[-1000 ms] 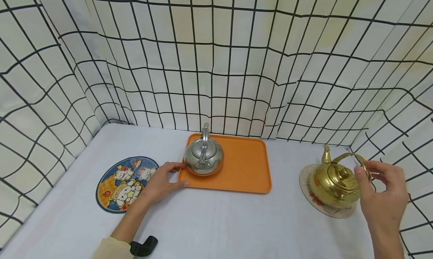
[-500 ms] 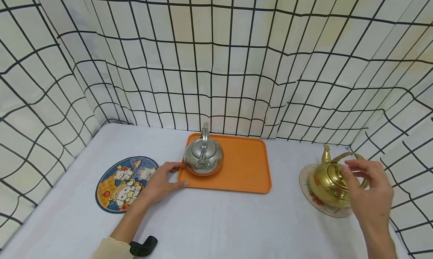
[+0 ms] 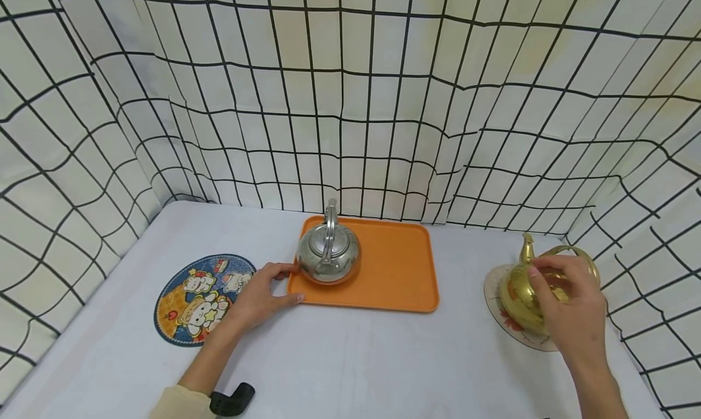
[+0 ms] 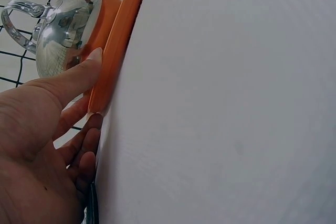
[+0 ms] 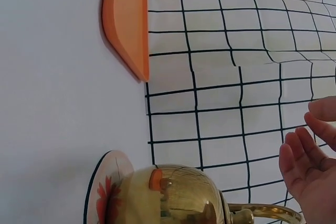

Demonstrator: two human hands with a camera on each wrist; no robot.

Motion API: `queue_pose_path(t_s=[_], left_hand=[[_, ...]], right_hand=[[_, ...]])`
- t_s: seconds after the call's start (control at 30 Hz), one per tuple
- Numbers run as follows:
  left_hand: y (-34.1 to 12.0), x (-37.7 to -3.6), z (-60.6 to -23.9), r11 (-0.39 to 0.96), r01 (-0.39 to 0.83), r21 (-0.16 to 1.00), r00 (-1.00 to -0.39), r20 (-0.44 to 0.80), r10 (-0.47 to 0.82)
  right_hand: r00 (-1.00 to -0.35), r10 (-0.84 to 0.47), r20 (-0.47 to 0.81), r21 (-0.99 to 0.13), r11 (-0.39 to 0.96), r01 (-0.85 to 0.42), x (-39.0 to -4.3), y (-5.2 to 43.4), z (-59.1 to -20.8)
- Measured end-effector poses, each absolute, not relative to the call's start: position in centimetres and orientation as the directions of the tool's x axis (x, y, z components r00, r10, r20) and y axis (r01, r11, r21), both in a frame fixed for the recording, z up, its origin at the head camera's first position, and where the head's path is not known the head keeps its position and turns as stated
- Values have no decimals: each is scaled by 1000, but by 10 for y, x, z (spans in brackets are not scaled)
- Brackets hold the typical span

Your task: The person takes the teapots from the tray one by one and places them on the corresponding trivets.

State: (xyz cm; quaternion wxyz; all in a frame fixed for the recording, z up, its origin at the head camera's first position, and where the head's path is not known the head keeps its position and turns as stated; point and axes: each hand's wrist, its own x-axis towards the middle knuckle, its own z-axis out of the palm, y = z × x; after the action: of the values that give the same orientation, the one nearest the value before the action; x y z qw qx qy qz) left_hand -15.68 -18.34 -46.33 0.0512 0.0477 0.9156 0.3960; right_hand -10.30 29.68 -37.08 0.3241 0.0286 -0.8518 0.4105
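The orange tray [image 3: 400,267] lies at mid-table with a silver teapot [image 3: 314,258] standing on its left part. My left hand [image 3: 261,298] grips the tray's front left corner. In the left wrist view the thumb [image 4: 86,72] lies on the rim, and the other fingers are curled at its side. A golden teapot [image 3: 515,291] stands at the right on a round floral mat [image 3: 495,282]. Over it in the head view, my right hand [image 3: 572,306] covers part of its body and lid. The right wrist view shows those fingers [image 5: 296,156] loosely bent, apart from the teapot, holding nothing.
A round blue placemat [image 3: 205,300] with cartoon figures lies left of the tray. White cloth [image 3: 383,364] covers the table. Black-gridded white fabric walls [image 3: 356,133] stand behind and at both sides. A black strap piece [image 3: 232,399] sits at the left wrist.
My right hand has let go of the golden teapot's handle and moved left across it. The golden teapot stays on its mat. The left hand, tray and silver teapot have not moved.
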Motion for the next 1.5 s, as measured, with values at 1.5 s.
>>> queue_pose_path(t_s=[1.5], left_hand=[[-185, -156, -465, 670, 53, 740, -990, -49, 132]], right_hand=[[-924, 94, 372, -744, 625, -236, -119, 265, -399]])
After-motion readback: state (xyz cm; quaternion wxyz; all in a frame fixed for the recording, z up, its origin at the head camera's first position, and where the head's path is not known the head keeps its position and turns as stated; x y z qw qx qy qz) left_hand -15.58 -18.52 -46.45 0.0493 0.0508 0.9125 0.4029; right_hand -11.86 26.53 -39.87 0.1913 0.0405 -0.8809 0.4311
